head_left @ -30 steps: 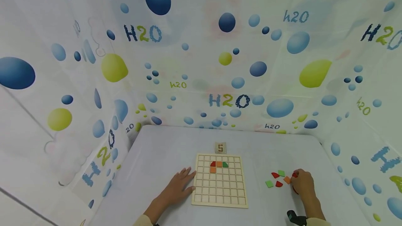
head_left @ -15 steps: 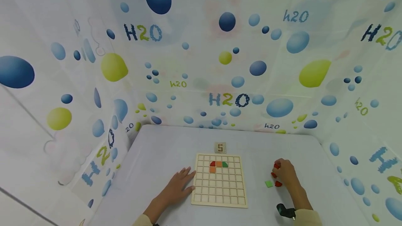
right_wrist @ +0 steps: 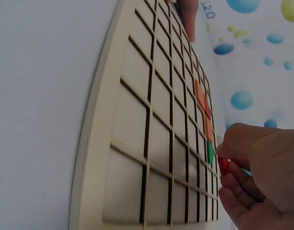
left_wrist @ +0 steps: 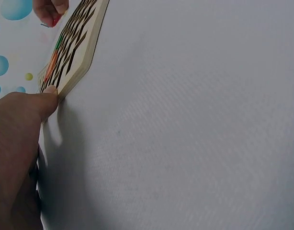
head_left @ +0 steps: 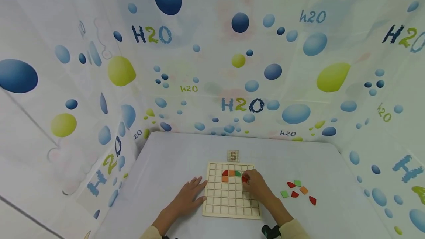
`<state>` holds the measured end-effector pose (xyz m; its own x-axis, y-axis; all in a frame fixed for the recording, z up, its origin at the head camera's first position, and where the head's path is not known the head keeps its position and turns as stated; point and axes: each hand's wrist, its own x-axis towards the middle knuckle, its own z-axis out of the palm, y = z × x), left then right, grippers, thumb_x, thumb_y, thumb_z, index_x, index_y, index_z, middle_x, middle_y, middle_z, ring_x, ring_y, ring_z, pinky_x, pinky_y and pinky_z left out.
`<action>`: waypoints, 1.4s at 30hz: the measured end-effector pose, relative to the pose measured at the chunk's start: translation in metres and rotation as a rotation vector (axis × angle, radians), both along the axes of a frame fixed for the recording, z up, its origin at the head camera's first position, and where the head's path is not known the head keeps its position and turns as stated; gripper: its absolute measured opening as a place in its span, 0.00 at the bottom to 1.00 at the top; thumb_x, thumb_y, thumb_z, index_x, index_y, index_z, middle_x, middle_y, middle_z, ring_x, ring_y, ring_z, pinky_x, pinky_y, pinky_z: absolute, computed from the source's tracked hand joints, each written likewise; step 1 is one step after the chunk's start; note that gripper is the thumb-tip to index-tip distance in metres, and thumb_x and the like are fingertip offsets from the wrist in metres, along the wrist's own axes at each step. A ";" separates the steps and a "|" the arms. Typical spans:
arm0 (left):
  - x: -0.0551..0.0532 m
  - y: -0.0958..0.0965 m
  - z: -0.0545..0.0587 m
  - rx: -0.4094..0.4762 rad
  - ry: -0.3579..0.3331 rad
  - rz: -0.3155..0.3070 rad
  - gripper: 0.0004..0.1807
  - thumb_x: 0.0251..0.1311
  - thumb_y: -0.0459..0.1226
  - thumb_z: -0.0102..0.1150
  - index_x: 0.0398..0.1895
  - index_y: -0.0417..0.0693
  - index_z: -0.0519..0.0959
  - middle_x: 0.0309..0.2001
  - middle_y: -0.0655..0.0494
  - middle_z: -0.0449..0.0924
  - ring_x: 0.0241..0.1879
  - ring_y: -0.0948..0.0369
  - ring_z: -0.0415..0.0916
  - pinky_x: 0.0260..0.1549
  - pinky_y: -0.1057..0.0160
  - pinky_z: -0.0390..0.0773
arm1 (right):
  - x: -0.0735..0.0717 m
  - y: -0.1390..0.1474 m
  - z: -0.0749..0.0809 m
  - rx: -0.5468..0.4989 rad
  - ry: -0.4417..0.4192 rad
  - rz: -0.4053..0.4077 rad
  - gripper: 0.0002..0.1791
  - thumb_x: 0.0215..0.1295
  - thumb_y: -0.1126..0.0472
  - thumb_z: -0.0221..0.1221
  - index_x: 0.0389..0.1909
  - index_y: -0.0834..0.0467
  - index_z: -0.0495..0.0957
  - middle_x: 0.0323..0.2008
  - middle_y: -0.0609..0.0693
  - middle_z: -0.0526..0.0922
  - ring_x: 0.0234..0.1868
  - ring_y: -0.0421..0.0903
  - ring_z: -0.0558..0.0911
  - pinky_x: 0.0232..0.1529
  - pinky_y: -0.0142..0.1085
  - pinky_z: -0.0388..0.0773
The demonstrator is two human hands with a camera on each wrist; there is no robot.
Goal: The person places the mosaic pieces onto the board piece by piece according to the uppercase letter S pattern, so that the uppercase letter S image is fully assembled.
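A wooden grid board (head_left: 229,202) lies on the white table. My left hand (head_left: 186,196), fingers spread, touches its left edge; the thumb (left_wrist: 47,103) meets the board's side in the left wrist view. Over the board's upper right part, my right hand (head_left: 257,185) pinches a small red tile (right_wrist: 224,165) between thumb and fingertips. The tile is close to a green quarter-round tile (head_left: 238,173) set in the grid. Left of that green one are an orange square tile (head_left: 231,173) and a red quarter-round tile (head_left: 225,173). Another orange square tile (head_left: 225,179) sits below the red one.
Several loose tiles lie right of the board, among them an orange square (head_left: 303,190), a light green square (head_left: 284,194) and a red tile (head_left: 313,200). A small pattern card (head_left: 233,156) lies behind the board. A printed curtain (head_left: 206,65) encloses the table.
My right hand has moved left from the loose tiles to the board, carrying a red tile. The left hand has stayed at the board's edge.
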<state>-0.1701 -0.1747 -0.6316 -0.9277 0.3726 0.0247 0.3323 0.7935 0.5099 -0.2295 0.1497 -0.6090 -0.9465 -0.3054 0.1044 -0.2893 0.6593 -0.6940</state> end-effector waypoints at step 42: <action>-0.005 -0.001 -0.001 -0.059 -0.020 -0.005 0.35 0.77 0.55 0.55 0.81 0.52 0.66 0.82 0.44 0.60 0.81 0.41 0.56 0.77 0.34 0.58 | 0.014 -0.056 -0.013 0.137 0.154 0.213 0.04 0.71 0.64 0.68 0.44 0.55 0.85 0.43 0.44 0.81 0.45 0.40 0.80 0.45 0.35 0.84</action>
